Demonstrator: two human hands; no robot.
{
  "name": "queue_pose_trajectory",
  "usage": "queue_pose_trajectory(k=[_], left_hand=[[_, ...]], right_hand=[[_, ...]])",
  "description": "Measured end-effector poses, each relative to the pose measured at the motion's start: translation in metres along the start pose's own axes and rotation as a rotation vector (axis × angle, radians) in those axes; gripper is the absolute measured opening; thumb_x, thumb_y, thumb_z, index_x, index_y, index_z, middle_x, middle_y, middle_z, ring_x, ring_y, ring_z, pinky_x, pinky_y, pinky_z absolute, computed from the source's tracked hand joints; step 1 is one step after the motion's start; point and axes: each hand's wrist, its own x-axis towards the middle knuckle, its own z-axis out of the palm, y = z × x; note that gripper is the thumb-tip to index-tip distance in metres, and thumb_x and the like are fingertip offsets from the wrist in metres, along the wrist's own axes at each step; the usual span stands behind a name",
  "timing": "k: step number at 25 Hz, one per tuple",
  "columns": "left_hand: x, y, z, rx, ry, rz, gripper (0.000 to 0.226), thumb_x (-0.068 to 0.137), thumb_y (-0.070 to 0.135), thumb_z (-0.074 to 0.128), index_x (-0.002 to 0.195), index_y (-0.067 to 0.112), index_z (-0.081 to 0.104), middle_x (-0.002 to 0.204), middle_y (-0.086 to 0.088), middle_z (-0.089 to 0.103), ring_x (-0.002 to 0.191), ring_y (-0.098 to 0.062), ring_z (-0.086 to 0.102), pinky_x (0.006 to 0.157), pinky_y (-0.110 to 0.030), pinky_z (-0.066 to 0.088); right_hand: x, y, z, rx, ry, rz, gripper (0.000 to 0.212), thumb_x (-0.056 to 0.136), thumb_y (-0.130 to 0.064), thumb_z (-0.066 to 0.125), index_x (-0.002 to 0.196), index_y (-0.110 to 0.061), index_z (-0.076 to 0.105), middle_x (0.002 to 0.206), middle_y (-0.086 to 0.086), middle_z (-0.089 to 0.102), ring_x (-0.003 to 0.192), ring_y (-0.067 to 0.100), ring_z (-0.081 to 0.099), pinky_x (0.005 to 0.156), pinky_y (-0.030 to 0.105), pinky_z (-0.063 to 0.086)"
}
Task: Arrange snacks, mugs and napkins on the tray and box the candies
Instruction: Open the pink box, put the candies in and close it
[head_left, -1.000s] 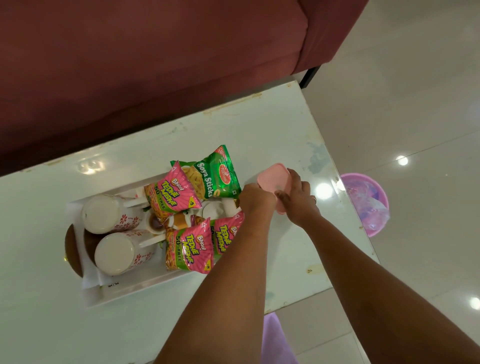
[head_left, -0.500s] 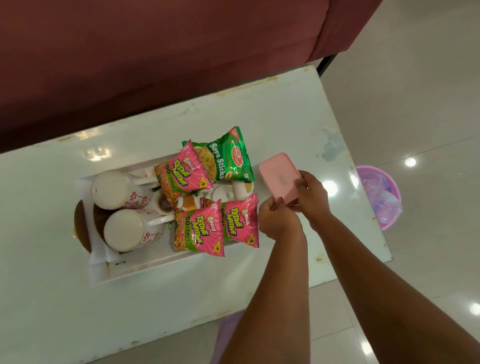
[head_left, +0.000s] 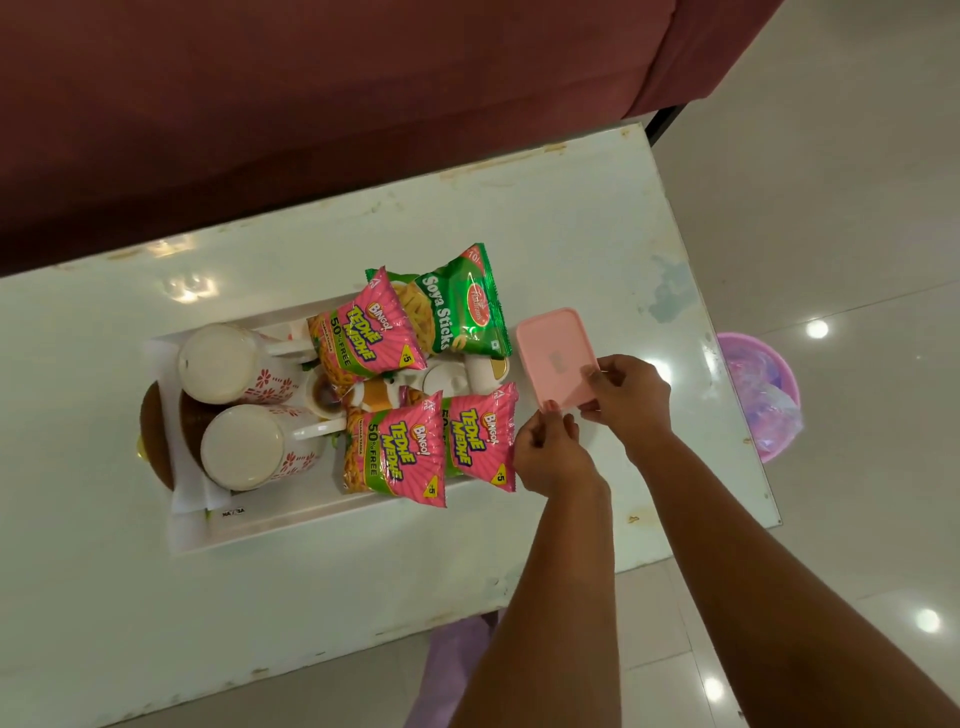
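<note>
- Since a second ago the left hand (head_left: 550, 452) has come off the left side of the pink box (head_left: 556, 358) to its near corner; box now shows its whole flat top.
- Far left: dark brown round disc (head_left: 156, 447), partly under the tray.
- White folded napkins (head_left: 189, 499) lie at the left end of the tray, under the mugs.
- Tray (head_left: 260, 540): white, rectangular, low rim, on a glossy white table (head_left: 467, 218) with chipped edges.
- Two mugs on their sides, white with red flower print, handles to the right: far mug (head_left: 228, 364), near mug (head_left: 244, 447), just beside each other.
- Three shiny pink Bingo packets, crinkled foil: one far (head_left: 363, 332), two near (head_left: 400, 452) and (head_left: 480, 436), overlapping each other.
- Green Soya Sticks packet (head_left: 457, 306) at the far right corner of the tray, partly under the far pink packet.
- Small white pieces sit between the packets; cannot tell what they are.
- Pink box: smooth plastic, rounded rectangle, lid on, just right of the tray. Whether it rests on the table, cannot tell.
- Left hand: forearm reaching up from the bottom, fingers curled, tips pinching the near corner of the box.
- Right hand (head_left: 628, 395): thumb on the lid, fingers curled at the near right edge, pinching the box.
- Right, on the shiny tiled floor: round pink bin (head_left: 758, 395) with a plastic liner.
</note>
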Motion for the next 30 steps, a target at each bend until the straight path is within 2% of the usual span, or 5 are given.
queue_pose_trajectory(k=[6,12,16,24,30], left_hand=[[0.028,0.004,-0.025,0.623,-0.247,0.31,0.03,0.088,0.029,0.063,0.082,-0.001,0.067,0.074,-0.014,0.068,0.066,-0.025,0.063,0.071,-0.036,0.053],[0.02,0.007,-0.019,0.603,-0.299,0.221,0.03,0.095,0.028,0.052,0.09,0.001,0.064,0.084,-0.009,0.064,0.075,-0.027,0.066,0.055,-0.016,0.051],[0.019,0.005,-0.019,0.609,-0.245,0.19,0.029,0.096,0.026,0.048,0.094,0.0,0.062,0.08,-0.007,0.058,0.086,-0.038,0.067,0.061,-0.027,0.051],[0.014,0.006,-0.017,0.661,-0.139,0.194,0.031,0.1,0.031,0.038,0.099,0.008,0.059,0.084,-0.002,0.055,0.064,-0.03,0.064,0.074,-0.045,0.059],[0.007,0.02,-0.015,0.611,-0.168,-0.038,0.031,0.099,0.035,0.04,0.102,0.008,0.056,0.078,-0.003,0.055,0.061,-0.024,0.062,0.076,-0.042,0.059]], right_hand=[[0.001,0.003,0.0,0.082,0.001,0.027,0.015,0.09,-0.019,0.061,0.099,-0.007,0.062,0.09,0.008,0.066,0.068,0.017,0.068,0.055,0.025,0.057],[-0.001,0.0,-0.003,0.056,-0.023,0.012,0.007,0.09,-0.019,0.061,0.092,-0.012,0.059,0.086,0.006,0.066,0.065,0.015,0.067,0.057,0.026,0.057],[-0.005,0.0,-0.004,0.027,-0.072,-0.014,0.01,0.091,-0.017,0.06,0.096,-0.009,0.059,0.092,0.009,0.065,0.069,0.021,0.068,0.058,0.026,0.058],[-0.008,-0.001,0.004,0.016,-0.1,0.081,0.009,0.091,-0.013,0.058,0.098,-0.011,0.053,0.097,0.01,0.064,0.066,0.017,0.067,0.049,0.021,0.055],[-0.009,-0.006,0.001,0.029,-0.108,0.12,0.011,0.091,-0.014,0.06,0.098,-0.01,0.053,0.104,0.017,0.066,0.065,0.017,0.066,0.05,0.024,0.055]])
